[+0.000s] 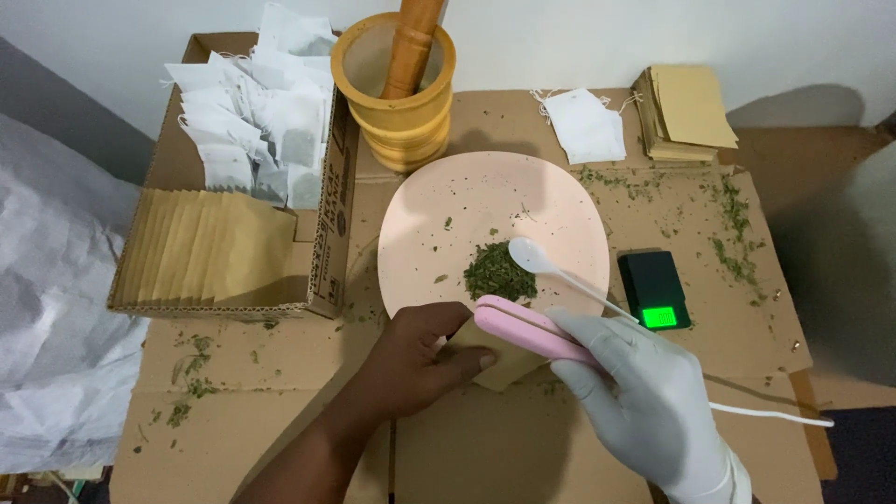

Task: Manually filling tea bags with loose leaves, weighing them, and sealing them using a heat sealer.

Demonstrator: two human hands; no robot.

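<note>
Sealing: right hand (644, 392) clamps pink sealer (527, 329) on brown packet (499, 366)
Left hand (425, 359): pinching packet
Done: boxed packets (210, 252)
Left: herbs (495, 271) on plate (467, 201)

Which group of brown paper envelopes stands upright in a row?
The brown envelopes in the cardboard box at left stand upright in a row; the brown stack at top right lies flat on the cardboard.

The light was soft and even, and the pink plate (485, 210) looked bright but had no glare. A dark shadow lay far to the right of the plate. Near the plate everything looked sharp. Far left of it, the white cloth (51, 308) looked a little bent.
</note>
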